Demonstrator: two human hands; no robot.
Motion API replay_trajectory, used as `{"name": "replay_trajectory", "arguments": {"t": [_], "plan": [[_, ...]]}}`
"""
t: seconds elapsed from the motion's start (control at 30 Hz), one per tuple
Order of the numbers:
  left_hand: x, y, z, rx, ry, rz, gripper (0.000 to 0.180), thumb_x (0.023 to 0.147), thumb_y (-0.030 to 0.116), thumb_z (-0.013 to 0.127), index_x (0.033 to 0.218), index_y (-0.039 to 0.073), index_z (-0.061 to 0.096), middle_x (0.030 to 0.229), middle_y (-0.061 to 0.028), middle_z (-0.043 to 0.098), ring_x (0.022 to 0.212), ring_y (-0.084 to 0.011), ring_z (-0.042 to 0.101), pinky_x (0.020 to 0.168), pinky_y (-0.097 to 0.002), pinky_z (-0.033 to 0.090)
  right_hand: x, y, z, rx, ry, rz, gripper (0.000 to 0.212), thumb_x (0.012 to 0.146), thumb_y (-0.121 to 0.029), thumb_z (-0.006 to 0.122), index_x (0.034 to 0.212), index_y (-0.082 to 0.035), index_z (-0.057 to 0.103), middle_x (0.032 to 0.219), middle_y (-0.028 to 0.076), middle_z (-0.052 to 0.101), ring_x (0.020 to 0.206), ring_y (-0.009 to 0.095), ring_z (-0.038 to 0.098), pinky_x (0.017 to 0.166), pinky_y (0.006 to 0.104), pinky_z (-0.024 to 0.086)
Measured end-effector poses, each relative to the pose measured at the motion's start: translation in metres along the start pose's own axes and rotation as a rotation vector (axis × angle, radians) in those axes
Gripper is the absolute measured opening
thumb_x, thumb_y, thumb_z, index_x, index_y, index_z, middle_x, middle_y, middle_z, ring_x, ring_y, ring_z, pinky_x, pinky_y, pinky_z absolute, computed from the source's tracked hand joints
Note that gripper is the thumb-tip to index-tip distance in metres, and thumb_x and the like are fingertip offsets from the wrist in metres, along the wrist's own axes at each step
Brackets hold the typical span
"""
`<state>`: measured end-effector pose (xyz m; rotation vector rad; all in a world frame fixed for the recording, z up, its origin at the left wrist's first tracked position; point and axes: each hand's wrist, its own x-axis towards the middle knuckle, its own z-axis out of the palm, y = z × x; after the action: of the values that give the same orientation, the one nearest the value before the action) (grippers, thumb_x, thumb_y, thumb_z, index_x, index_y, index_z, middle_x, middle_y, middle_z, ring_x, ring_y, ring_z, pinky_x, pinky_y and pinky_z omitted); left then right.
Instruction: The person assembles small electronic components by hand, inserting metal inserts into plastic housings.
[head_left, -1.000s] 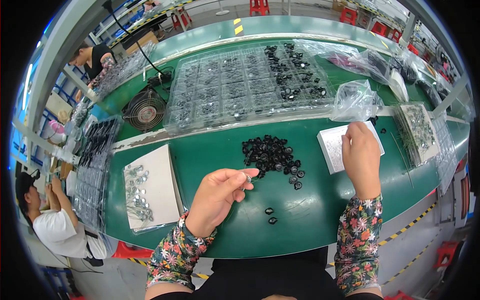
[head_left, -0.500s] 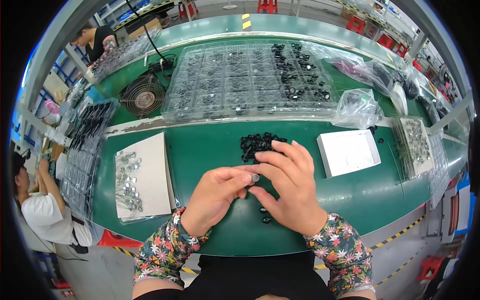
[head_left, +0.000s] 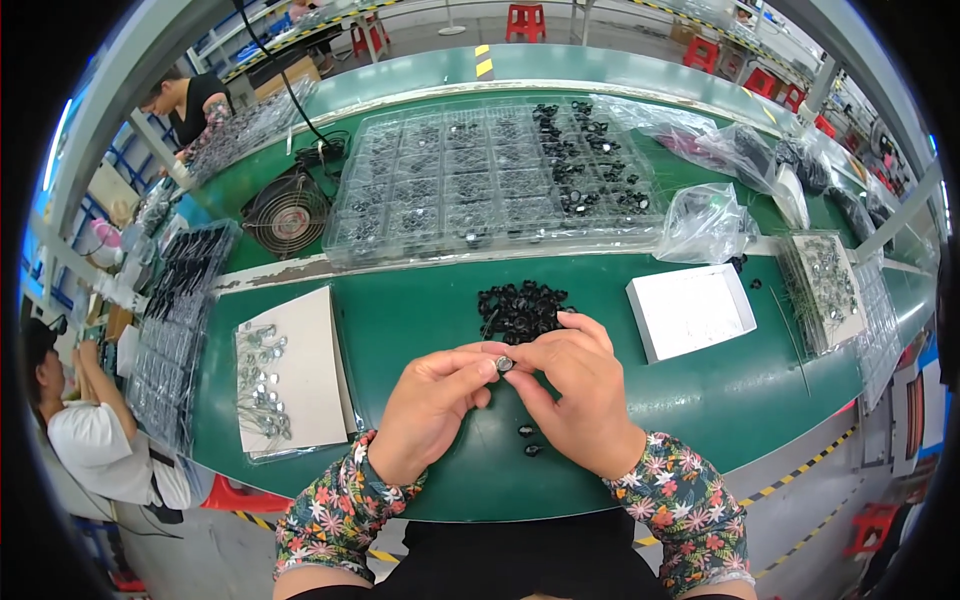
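Observation:
My left hand (head_left: 425, 400) and my right hand (head_left: 585, 400) meet above the green table. Between their fingertips is a small round part (head_left: 505, 365) with a silvery face and a dark rim. The left thumb and forefinger pinch it, while the right thumb and forefinger close on its other side. Just beyond my fingers lies a heap of small black ring-like parts (head_left: 520, 308), partly covered by the right hand. Two loose black parts (head_left: 526, 431) rest on the table below the right palm.
To the left lies a card (head_left: 310, 370) bearing silvery wired parts (head_left: 265, 390). A white box (head_left: 690, 315) stands right of the heap. Behind are a compartmented clear tray (head_left: 440, 240), a small fan (head_left: 287, 212) and plastic bags (head_left: 705, 222). Two people work at the left.
The right fingers have drawn in and closed on the small round part, which was in the left pinch. The whole view has shifted slightly.

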<state>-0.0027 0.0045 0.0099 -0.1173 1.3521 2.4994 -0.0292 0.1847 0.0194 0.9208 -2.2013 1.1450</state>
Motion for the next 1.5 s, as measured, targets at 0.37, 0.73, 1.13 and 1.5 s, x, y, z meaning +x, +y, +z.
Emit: {"name": "replay_trajectory", "arguments": {"t": [0.37,0.73,1.13,1.5], "plan": [[-0.003,-0.006,0.0,-0.019,-0.121,-0.022,0.031,0.097,0.012,0.057,0.125,0.0,0.061,0.122,-0.008,0.063,0.103,-0.0105,0.059,0.079,-0.0254,0.046,-0.001,0.0,-0.002,-0.027,0.079,0.023,0.022,0.072,-0.002,0.074,0.092,-0.009,0.067,0.074,0.0,0.066,0.072,0.019,0.064,0.091,0.0419,0.046],[0.003,0.004,0.016,0.928,0.164,0.619,0.029,0.084,-0.001,0.066,0.111,0.007,0.07,0.11,-0.0102,0.068,0.089,-0.0155,0.064,0.074,-0.0244,0.049,0.006,0.017,-0.016,-0.198,0.175,-0.086,0.02,0.074,-0.006,0.074,0.092,-0.008,0.066,0.073,0.001,0.06,0.073,0.02,0.061,0.091,0.0435,0.043],[0.035,-0.015,0.001,1.612,0.014,0.744,0.012,0.074,0.008,0.075,0.083,0.004,0.068,0.081,-0.0082,0.064,0.079,-0.029,0.06,0.072,-0.0393,0.048,0.004,0.026,-0.027,-0.184,0.21,0.005,0.02,0.073,-0.004,0.075,0.091,-0.009,0.068,0.073,0.001,0.062,0.073,0.018,0.061,0.092,0.0407,0.043],[0.01,-0.009,0.01,0.649,0.048,0.418,0.002,0.086,0.0,0.067,0.087,-0.001,0.066,0.094,-0.0103,0.071,0.074,-0.0102,0.067,0.064,-0.0222,0.053,-0.005,0.014,-0.021,0.182,-0.023,0.116,0.017,0.076,-0.007,0.076,0.091,-0.011,0.07,0.07,0.0,0.064,0.069,0.018,0.062,0.094,0.041,0.043]]}}
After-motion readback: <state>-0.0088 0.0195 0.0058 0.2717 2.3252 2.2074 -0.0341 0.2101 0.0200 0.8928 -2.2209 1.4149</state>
